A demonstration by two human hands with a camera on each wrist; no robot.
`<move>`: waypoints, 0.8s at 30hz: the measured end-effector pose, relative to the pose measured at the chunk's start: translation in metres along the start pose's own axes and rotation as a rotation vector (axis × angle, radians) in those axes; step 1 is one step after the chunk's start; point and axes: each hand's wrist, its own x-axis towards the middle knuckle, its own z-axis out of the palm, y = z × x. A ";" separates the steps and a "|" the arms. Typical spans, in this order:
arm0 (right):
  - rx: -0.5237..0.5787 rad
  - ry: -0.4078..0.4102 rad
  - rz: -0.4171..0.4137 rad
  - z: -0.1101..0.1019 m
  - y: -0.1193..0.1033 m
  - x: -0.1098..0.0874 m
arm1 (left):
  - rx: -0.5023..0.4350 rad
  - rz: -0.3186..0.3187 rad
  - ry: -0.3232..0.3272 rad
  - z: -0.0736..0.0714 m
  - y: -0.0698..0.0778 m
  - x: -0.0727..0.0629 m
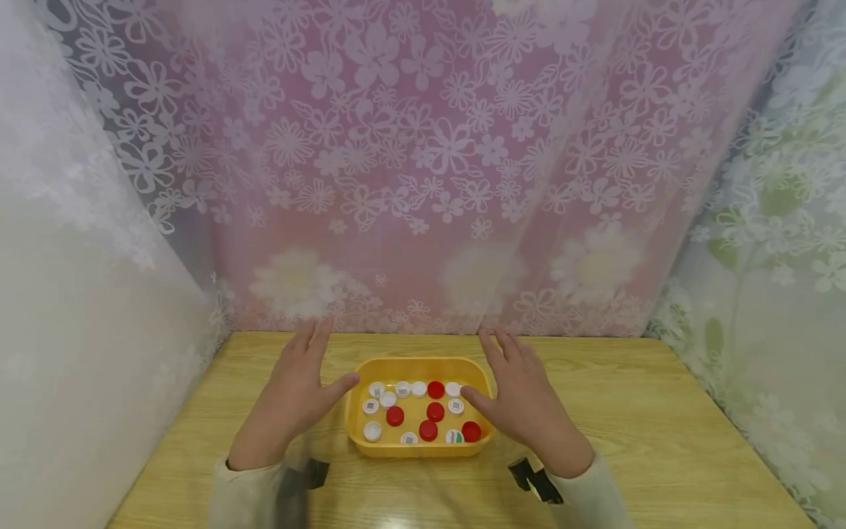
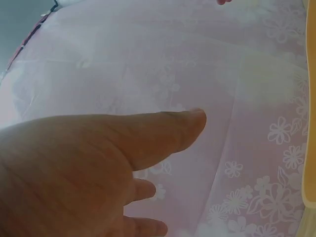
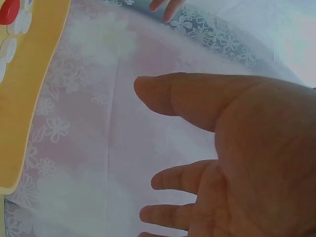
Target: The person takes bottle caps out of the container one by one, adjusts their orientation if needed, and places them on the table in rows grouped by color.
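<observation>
A yellow plastic tray [image 1: 423,452] stands on the table with several red bottle caps [image 1: 394,416] and white bottle caps [image 1: 372,431] scattered in it. Some white caps carry a small grey square. My left hand [image 1: 297,393] hovers at the tray's left side, fingers extended forward, thumb near the rim. On the other side my right hand [image 1: 525,397] is spread the same way, its thumb above the right part of the tray. Both hands hold nothing. In the right wrist view, a red cap [image 3: 9,11] and white caps show in the tray.
The wooden table [image 1: 628,426] runs back to a pink flowered curtain [image 1: 423,184]. Pale curtains hang at the left [image 1: 86,294] and right [image 1: 780,294]. A black strap [image 1: 535,481] shows by the right wrist, another by the left.
</observation>
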 end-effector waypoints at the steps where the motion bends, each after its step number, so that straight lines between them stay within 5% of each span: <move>1: 0.001 -0.002 0.001 0.000 0.000 0.000 | 0.000 -0.002 0.004 0.000 0.000 0.000; 16: 0.063 -0.045 -0.013 -0.001 -0.003 0.001 | 0.012 -0.007 0.043 -0.009 0.005 -0.005; 24: 0.082 -0.060 -0.003 -0.004 -0.001 -0.002 | 0.039 -0.084 -0.074 0.007 -0.011 0.013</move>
